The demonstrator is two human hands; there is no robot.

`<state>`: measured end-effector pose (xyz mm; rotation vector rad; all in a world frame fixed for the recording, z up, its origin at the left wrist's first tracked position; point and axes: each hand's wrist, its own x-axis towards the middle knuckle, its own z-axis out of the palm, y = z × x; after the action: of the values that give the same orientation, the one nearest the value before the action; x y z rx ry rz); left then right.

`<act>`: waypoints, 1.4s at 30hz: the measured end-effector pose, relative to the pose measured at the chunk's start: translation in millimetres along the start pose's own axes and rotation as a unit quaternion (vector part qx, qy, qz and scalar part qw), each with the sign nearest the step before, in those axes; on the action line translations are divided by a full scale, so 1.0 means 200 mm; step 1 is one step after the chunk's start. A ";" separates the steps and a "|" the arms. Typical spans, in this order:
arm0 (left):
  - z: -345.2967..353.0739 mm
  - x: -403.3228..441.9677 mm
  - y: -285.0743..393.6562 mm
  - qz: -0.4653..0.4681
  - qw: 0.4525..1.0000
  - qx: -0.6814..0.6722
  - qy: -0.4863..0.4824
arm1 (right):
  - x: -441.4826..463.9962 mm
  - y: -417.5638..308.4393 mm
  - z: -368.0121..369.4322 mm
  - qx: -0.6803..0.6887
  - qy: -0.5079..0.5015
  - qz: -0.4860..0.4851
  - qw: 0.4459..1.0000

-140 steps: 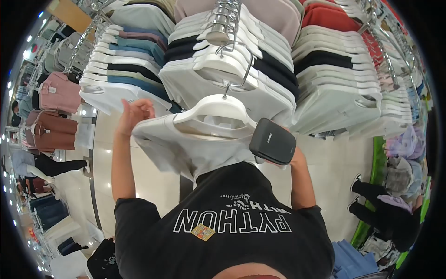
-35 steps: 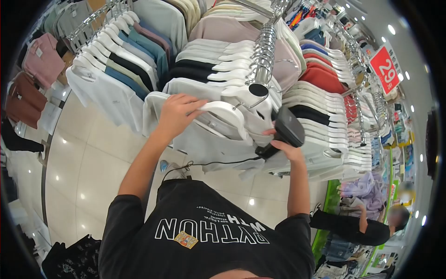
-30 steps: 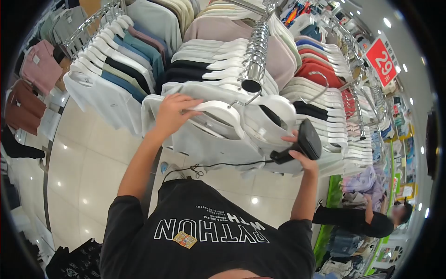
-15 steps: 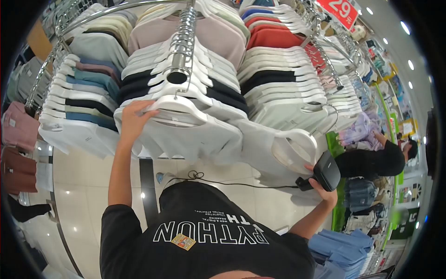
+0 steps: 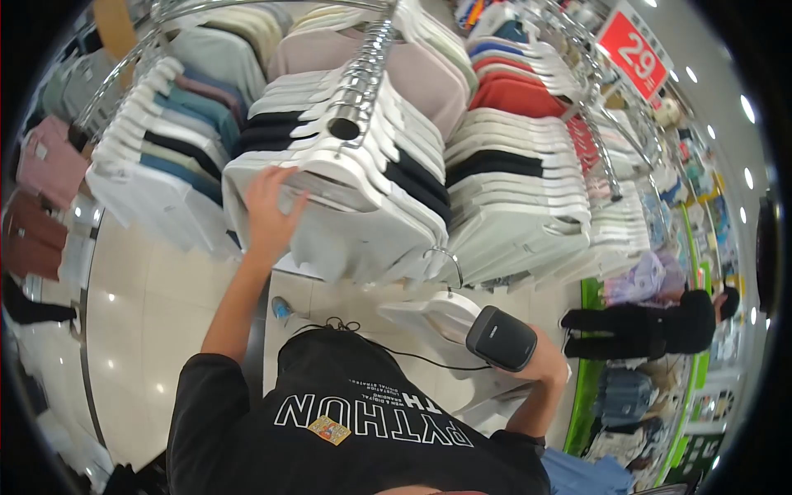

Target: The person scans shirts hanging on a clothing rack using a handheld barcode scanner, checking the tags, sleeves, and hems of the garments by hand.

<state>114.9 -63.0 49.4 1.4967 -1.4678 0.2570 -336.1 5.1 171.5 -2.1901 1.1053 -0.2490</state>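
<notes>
My left hand (image 5: pixel 272 210) has its fingers apart at the shoulder of the front white shirt (image 5: pixel 355 239), which hangs on a white clothes hanger (image 5: pixel 334 169) at the rail's end. Lower right, my right hand (image 5: pixel 540 355) is with another white hanger (image 5: pixel 450 309), tilted and off the rail, its metal hook pointing up. A pale garment (image 5: pixel 487 400) hangs from it beside my body. A black rounded device (image 5: pixel 501 338) with a cord covers most of my right hand, so its fingers are hidden.
Chrome rails (image 5: pixel 363 82) packed with hung shirts stand in front. A red price sign (image 5: pixel 635 51) is at the upper right. A person in black (image 5: pixel 660 326) stands at the right. The black cord (image 5: pixel 412 356) runs across my front over the tiled floor (image 5: pixel 157 305).
My right hand has moved left and toward me, bringing the hanger and its pale garment away from the rack. My left hand's fingers have come off the front hanger's top and spread. The view shifted.
</notes>
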 end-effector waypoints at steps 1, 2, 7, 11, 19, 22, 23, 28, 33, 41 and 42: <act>0.00 -0.07 0.04 0.002 1.000 0.006 -0.019 | 0.06 0.02 -0.01 0.008 -0.008 -0.053 0.999; -0.01 -0.14 0.08 0.003 0.999 0.012 -0.038 | 0.12 0.04 -0.01 0.018 -0.016 -0.106 0.994; -0.07 -0.32 0.06 -0.075 0.973 -0.179 -0.124 | 0.48 0.03 -0.01 -0.078 -0.060 -0.294 0.951; -0.24 -0.38 -0.13 -0.299 0.907 -0.214 -0.208 | 0.78 -0.05 0.04 -0.057 -0.038 -0.367 0.927; -0.44 -0.21 -0.28 -0.283 0.943 -0.127 -0.120 | 1.18 -0.06 0.19 0.066 -0.054 -0.295 0.952; -0.39 -0.25 -0.42 -0.273 0.944 -0.125 -0.139 | 1.24 0.02 0.27 0.015 -0.028 -0.330 0.943; -0.38 -0.28 -0.45 -0.267 0.944 -0.125 -0.150 | 1.24 0.05 0.29 0.029 -0.028 -0.323 0.945; -0.34 -0.43 -0.57 -0.342 0.904 -0.063 -0.248 | 1.18 0.06 0.34 0.043 -0.001 -0.288 0.957; -0.28 -1.03 -0.75 -0.449 0.871 -0.045 -0.196 | 1.08 -0.04 0.40 -0.074 0.182 -0.245 0.949; -0.57 -1.15 -0.41 -0.541 0.836 -0.078 -0.052 | 0.78 0.15 0.90 0.045 0.333 -0.201 0.920; -0.60 -1.15 -0.37 -0.547 0.832 -0.095 -0.023 | 0.74 0.19 0.95 0.115 0.304 -0.168 0.931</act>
<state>176.8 156.9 -93.8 1.9227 -0.4496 -0.6072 -184.4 -34.8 -14.7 -2.1226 0.9279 -1.2133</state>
